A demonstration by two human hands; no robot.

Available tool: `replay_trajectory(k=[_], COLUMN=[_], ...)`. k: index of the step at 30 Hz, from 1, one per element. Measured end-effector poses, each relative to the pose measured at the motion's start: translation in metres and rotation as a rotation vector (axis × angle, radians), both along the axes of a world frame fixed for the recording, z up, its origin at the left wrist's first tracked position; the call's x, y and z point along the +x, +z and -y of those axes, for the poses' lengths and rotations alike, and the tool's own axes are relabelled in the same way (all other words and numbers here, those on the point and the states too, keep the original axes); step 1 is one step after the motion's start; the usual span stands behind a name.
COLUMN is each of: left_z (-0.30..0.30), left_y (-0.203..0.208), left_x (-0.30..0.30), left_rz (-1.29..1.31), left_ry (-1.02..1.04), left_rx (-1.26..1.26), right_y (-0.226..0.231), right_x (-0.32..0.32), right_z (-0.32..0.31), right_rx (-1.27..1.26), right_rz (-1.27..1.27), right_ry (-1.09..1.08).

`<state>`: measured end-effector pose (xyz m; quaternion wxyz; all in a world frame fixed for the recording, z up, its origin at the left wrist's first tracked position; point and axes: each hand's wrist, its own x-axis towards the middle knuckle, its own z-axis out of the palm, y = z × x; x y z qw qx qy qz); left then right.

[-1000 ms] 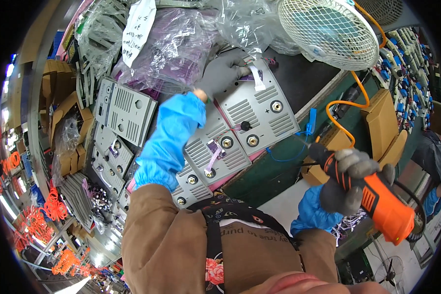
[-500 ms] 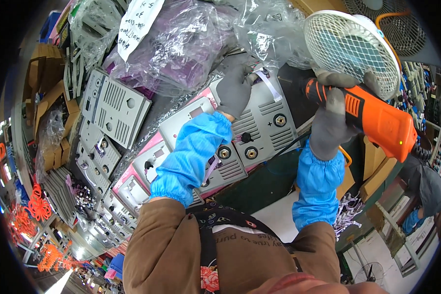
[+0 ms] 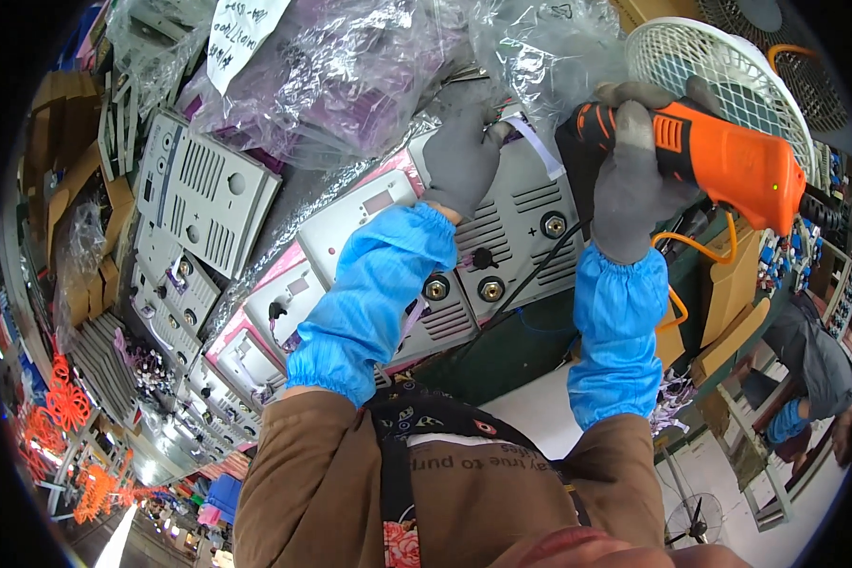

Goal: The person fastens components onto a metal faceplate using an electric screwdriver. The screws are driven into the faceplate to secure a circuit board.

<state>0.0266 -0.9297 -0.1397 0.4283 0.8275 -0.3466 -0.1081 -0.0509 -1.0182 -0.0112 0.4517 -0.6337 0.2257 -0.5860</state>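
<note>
The orange power tool [image 3: 729,161] is held up at the person's right, its black nose pointing left toward the upper edge of a grey vented panel [image 3: 528,225]; whether the two touch cannot be told. The gloved right hand [image 3: 634,180] is wrapped firmly around the tool's grip. Blue sleeve covers reach up both forearms. The panel lies on the dark green surface [image 3: 516,350], two round metal sockets facing up. Across its upper left part rests the gloved left hand [image 3: 461,161], fingers partly curled, thumb near a white strip [image 3: 537,150]; whether it pinches anything cannot be told. More panels run in a row to the lower left, and a loose grey panel [image 3: 208,194] sits beyond them. Farther back are crumpled clear bags [image 3: 322,85] and a white fan [image 3: 677,47].
</note>
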Motion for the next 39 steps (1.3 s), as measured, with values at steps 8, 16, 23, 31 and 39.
replay_trajectory(k=[8, 16, 23, 31, 39], left_z=[-0.002, -0.001, -0.024, -0.028, -0.027], left_y=[-0.002, 0.003, 0.024, 0.013, 0.012], left_x=[-0.001, 0.003, 0.002, -0.001, 0.001], left_rz=[-0.054, -0.096, -0.2, -0.086, -0.108], left_ry=[-0.002, -0.083, -0.164, -0.111, -0.099], left_rx=[0.075, 0.127, 0.226, 0.203, 0.192], right_y=[-0.005, 0.0, 0.0, 0.0, 0.001], right_x=[-0.008, 0.008, 0.018, 0.018, 0.024], right_z=[0.011, 0.018, 0.023, 0.026, 0.024], right_rx=[0.024, -0.034, -0.131, -0.084, -0.052], right_rz=[-0.178, -0.191, -0.343, -0.291, -0.251], right_ry=[0.101, 0.108, 0.009, 0.026, 0.096])
